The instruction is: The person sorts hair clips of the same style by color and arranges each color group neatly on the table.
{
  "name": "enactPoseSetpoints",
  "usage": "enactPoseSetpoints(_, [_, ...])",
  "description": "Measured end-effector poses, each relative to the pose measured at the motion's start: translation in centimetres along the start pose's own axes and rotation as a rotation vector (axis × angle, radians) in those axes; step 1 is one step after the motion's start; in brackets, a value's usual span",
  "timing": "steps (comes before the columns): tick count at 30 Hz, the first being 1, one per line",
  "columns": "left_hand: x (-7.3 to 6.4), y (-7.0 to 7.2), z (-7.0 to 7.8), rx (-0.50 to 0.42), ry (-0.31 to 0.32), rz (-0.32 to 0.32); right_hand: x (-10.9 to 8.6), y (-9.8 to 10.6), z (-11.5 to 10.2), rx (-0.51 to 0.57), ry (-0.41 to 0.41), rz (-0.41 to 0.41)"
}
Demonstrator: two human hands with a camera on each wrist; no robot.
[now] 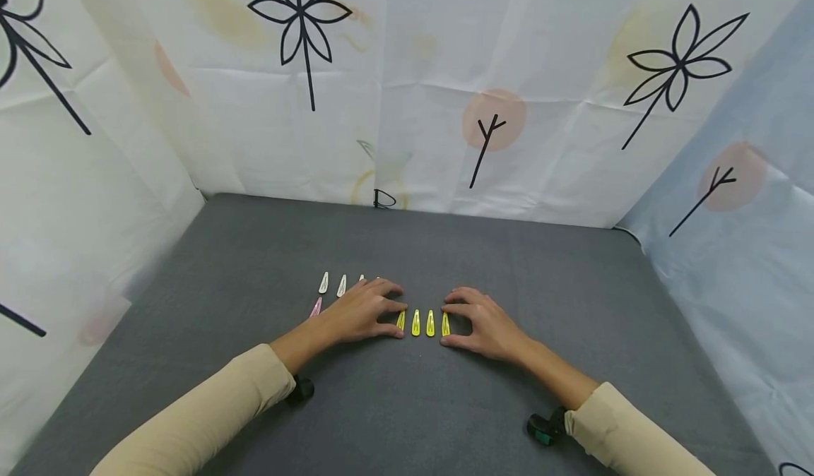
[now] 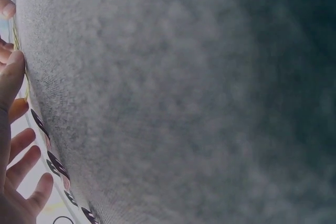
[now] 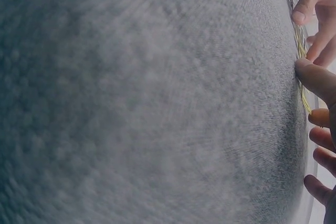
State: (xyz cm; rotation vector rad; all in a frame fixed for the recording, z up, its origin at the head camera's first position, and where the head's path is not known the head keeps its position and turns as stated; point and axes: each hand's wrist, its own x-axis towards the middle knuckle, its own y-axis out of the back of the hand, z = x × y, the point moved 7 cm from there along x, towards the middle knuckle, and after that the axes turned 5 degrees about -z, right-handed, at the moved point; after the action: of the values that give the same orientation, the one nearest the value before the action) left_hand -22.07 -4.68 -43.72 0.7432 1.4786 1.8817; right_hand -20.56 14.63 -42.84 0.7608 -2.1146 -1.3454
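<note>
Several yellow snap hair clips stand side by side in a short row on the grey table (image 1: 413,398). At the row's left end, my left hand (image 1: 362,312) holds a yellow hair clip (image 1: 401,320) by its two ends between thumb and index finger. My right hand (image 1: 488,326) does the same with the rightmost yellow clip (image 1: 446,325). Between the hands lie two more yellow clips, one at left (image 1: 416,323) and one at right (image 1: 430,323), untouched. Both wrist views show the thumbs and fingertips at the clips edge-on, low against the cloth.
Behind my left hand runs a row of white hair clips (image 1: 323,282), partly covered by the fingers. A pink clip (image 1: 316,307) lies in front of them, beside my left wrist. White patterned curtains (image 1: 420,130) enclose the table's back and sides.
</note>
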Motion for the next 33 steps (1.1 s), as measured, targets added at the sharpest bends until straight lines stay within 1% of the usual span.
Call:
enactPoseSetpoints(7, [-0.13, 0.12, 0.23, 0.021, -0.008, 0.015, 0.06, 0.02, -0.05, 0.007, -0.004, -0.001])
enactPoseSetpoints(15, [-0.31, 0.45, 0.34, 0.022, -0.038, 0.086, -0.02, -0.08, 0.00, 0.006, 0.031, 0.035])
enactPoseSetpoints(24, [-0.46, 0.51, 0.38, 0.019, -0.045, 0.109, -0.01, -0.15, 0.09, 0.008, 0.008, 0.020])
enactPoseSetpoints(33, [-0.49, 0.52, 0.27, 0.003, -0.041, 0.114, -0.03, 0.00, 0.12, 0.016, 0.013, 0.029])
